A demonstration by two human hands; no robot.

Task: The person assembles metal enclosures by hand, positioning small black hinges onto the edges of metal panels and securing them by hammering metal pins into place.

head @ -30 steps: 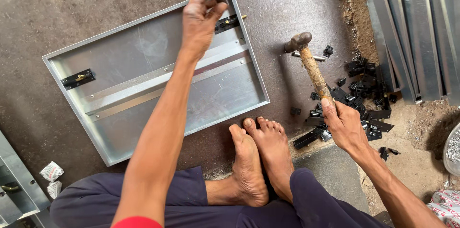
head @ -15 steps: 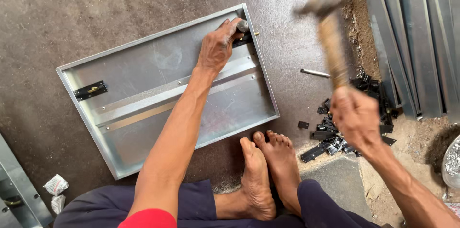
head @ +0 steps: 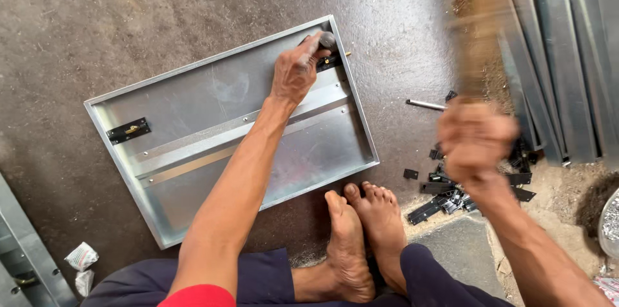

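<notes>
A shallow grey sheet-metal tray panel (head: pixel 193 100) lies on the concrete floor in front of my bare feet (head: pixel 361 236). My left hand (head: pixel 296 71) is closed around a short dark metal punch (head: pixel 326 40) held upright at the panel's far right corner, over a small black hinge (head: pixel 332 62). My right hand (head: pixel 477 142) grips a wooden-handled hammer (head: pixel 480 36), raised and motion-blurred to the right of the panel. A second black hinge (head: pixel 129 130) is fixed at the panel's left end.
A heap of loose black hinges (head: pixel 451 184) lies by my right foot, and a thin metal rod (head: pixel 425 104) just beyond it. Stacked grey metal strips (head: pixel 561 55) fill the right side. Crumpled paper (head: pixel 81 257) and another metal piece (head: pixel 26 255) sit at lower left.
My right hand has swung the hammer up from the floor by the hinge heap to a raised, blurred position. My left hand has stayed on the punch at the corner.
</notes>
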